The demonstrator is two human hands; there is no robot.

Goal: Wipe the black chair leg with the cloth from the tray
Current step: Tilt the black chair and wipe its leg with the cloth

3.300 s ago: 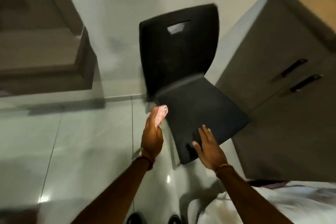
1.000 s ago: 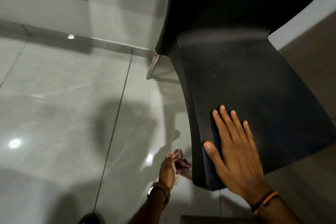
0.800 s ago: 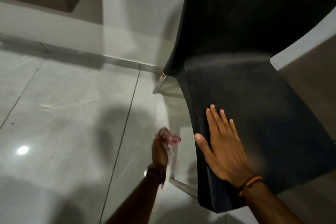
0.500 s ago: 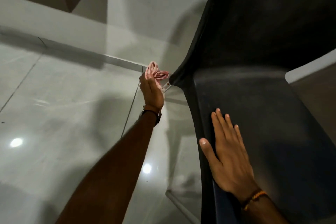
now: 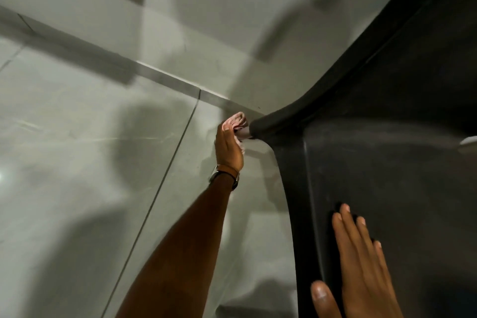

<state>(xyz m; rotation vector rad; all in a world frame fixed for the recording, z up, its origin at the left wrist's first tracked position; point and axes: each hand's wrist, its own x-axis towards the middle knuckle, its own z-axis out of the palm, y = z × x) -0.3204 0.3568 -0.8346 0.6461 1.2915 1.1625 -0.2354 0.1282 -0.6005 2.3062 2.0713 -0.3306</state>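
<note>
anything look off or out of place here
Nothing stands out. The left hand holds the crumpled pink cloth at the rear corner of the black plastic chair, the right hand lies flat on its seat, and the glossy grey tiled floor shows no spill or damage.

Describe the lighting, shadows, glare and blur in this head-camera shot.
Head view: dim, greyish light; the black chair is nearly featureless. Soft shadows of the arm and chair fall across the glossy floor, with a small glare spot at its left edge. Wide-angle distortion bends the wall line. The left hand and pink cloth are slightly smeared; the right hand is sharper.
</note>
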